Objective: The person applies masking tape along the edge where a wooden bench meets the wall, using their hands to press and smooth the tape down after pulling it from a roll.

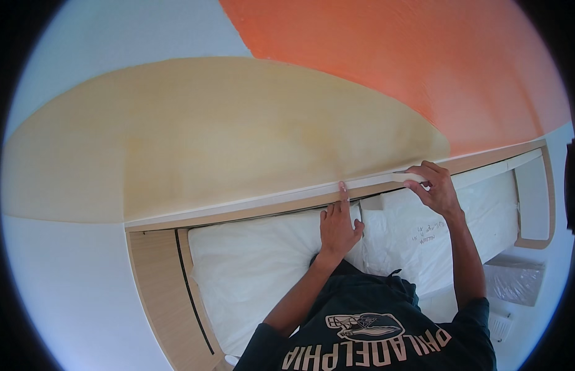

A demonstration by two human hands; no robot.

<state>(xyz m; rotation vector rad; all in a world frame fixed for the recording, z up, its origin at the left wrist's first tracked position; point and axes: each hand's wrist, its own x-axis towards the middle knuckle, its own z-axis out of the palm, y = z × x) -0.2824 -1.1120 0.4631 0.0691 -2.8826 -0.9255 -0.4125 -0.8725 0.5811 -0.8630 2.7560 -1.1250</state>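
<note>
A strip of white masking tape (278, 197) runs along the wooden ledge (199, 220) where it meets the painted wall. My left hand (338, 227) rests its extended index fingertip on the tape, the other fingers loosely bent. To its right, my right hand (433, 188) holds the roll of tape (410, 177) between thumb and fingers, against the ledge. From the roll the strip leads left under my left fingertip. Above the ledge the wall carries a beige painted curve (222, 130) and an orange area (361, 41).
Below the ledge lie white-wrapped cushions or mattresses (269, 259), one bearing handwriting. A wooden side panel (162, 278) with a black strip stands at the left. A wood-edged frame (549, 195) is at the right, with a plastic-wrapped item (514, 283) beneath it.
</note>
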